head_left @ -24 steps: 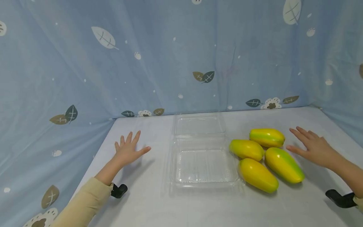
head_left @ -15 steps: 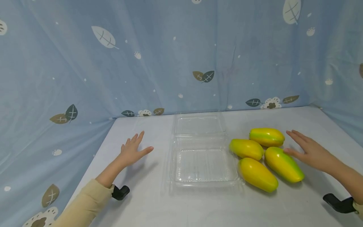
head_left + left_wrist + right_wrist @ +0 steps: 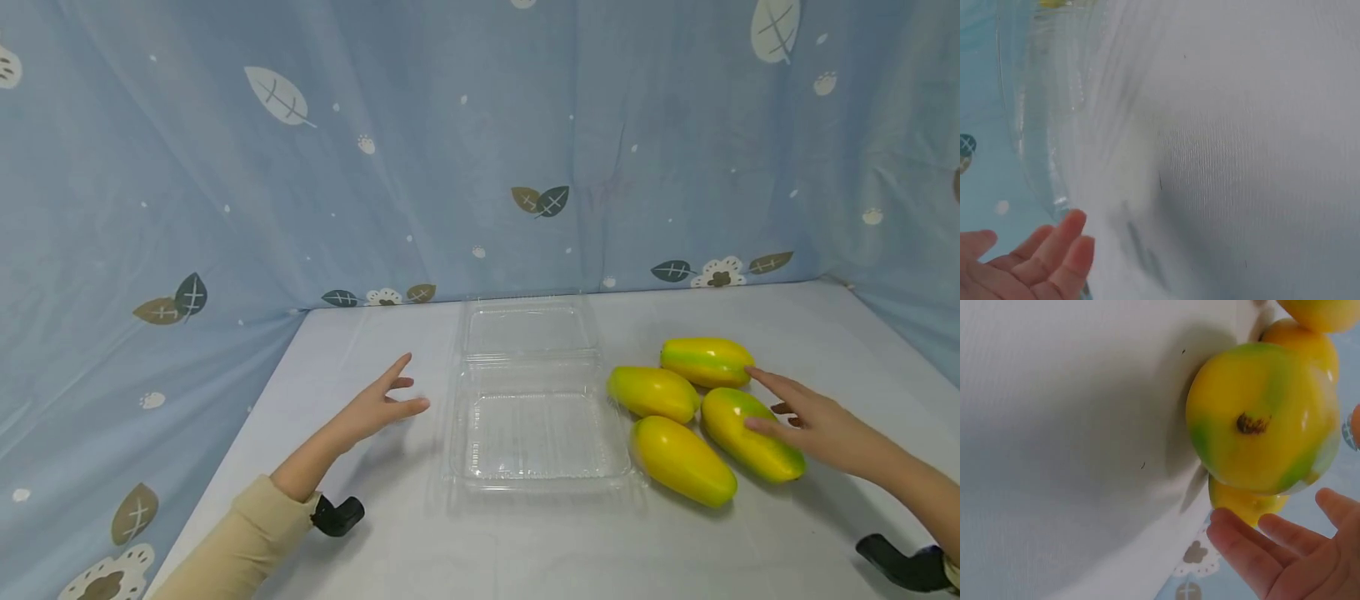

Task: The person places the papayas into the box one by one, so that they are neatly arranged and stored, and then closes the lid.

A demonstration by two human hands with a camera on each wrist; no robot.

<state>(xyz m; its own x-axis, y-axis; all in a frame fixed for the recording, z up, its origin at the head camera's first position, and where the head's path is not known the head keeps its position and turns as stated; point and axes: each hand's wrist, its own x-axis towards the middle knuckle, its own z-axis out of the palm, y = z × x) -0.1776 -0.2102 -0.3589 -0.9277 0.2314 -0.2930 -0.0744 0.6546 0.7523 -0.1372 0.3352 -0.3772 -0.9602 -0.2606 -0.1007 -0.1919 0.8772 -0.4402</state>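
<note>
Several yellow-green papayas lie grouped on the white table, among them a front papaya (image 3: pixel 684 462), a left papaya (image 3: pixel 651 393), a back papaya (image 3: pixel 705 362) and a right papaya (image 3: pixel 738 425). My right hand (image 3: pixel 825 425) hovers at the right papaya with fingers relaxed and thumb overlapping it in the head view; the right wrist view shows the fingers beside that papaya (image 3: pixel 1263 419). To their left lies a clear plastic clamshell container (image 3: pixel 542 483), lid folded back. My left hand (image 3: pixel 371 410) is held over the table left of the container, fingers loosely extended and holding nothing.
A blue leaf-patterned curtain (image 3: pixel 420 167) hangs behind and beside the white table (image 3: pixel 540 550). Black wrist mounts (image 3: pixel 337 515) show below both hands. The container's raised lid (image 3: pixel 529 329) lies toward the back edge of the table.
My left hand has moved right toward the container, its fingers drawing closer together. My right hand has shifted left and forward over the right papaya. The papayas and container have stayed put.
</note>
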